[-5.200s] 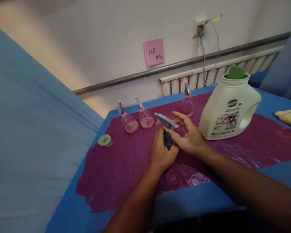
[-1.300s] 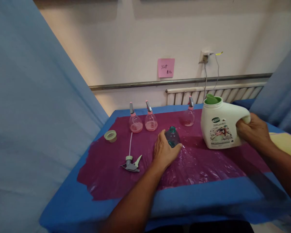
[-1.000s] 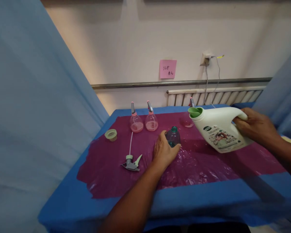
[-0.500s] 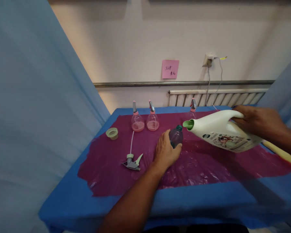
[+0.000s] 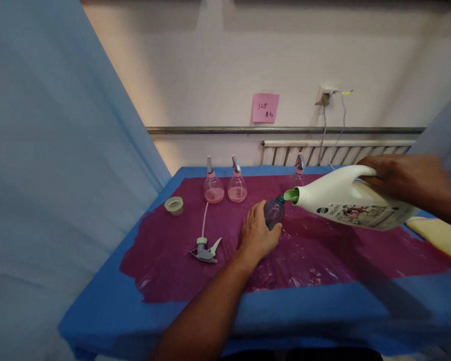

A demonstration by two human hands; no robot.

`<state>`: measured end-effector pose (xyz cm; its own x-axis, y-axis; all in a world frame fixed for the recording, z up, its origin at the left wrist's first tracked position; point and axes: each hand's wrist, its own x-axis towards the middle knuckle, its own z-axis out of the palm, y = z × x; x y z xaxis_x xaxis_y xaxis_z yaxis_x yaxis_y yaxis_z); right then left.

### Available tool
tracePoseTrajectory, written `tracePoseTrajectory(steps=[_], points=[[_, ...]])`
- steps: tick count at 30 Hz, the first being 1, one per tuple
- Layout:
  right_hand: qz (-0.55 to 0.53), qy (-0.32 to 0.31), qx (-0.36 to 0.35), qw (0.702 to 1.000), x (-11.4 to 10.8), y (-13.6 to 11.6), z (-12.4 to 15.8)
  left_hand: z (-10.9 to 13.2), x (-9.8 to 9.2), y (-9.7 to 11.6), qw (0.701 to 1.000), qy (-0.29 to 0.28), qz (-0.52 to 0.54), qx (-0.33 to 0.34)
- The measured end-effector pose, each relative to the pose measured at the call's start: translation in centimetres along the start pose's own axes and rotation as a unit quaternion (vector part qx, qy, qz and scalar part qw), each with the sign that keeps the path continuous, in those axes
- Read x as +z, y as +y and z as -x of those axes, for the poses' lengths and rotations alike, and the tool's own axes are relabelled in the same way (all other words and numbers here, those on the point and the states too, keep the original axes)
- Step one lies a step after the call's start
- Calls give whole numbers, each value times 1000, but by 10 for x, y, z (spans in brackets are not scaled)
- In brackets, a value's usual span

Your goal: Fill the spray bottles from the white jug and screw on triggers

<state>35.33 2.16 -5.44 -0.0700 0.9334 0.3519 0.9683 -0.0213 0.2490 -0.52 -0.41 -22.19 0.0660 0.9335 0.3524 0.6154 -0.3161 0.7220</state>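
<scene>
In mid-frame, the left hand (image 5: 258, 233) grips a small dark bottle (image 5: 275, 213) leaning right; at right, the right hand (image 5: 406, 178) clasps a tilted cream jug (image 5: 332, 195), its green spout (image 5: 291, 195) at the bottle's mouth (image 5: 280, 199), touching or nearly. I'd worry: too steep a tilt, or a slipping grip, could spill contents onto the purple sheet (image 5: 165, 271) below.

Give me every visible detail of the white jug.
The white jug looks plastic, with a printed label and a green spout. Tipped nearly on its side, spout toward the picture's left, it is held above the purple sheet, its handle in the right grip. The spout is at the bottle's neck; contact is unclear.
</scene>
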Motion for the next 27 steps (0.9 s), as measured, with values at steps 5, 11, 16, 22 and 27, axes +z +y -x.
tracePoseTrajectory(steps=[5,11,16,22,27], points=[[22,26,-26,999,-4,1,-3,0,0,-1,1000,3,-8,11],[40,59,-60,996,-11,1,-4,0,0,-1,1000,3,-11,22],[54,46,-68,995,-21,-1,-6,1,0,-2,1000,3,-10,27],[63,52,-86,993,-26,-2,-10,1,0,-2,999,2,-11,31],[85,47,-90,991,-31,-4,-12,0,-1,-1,999,1,-14,30]])
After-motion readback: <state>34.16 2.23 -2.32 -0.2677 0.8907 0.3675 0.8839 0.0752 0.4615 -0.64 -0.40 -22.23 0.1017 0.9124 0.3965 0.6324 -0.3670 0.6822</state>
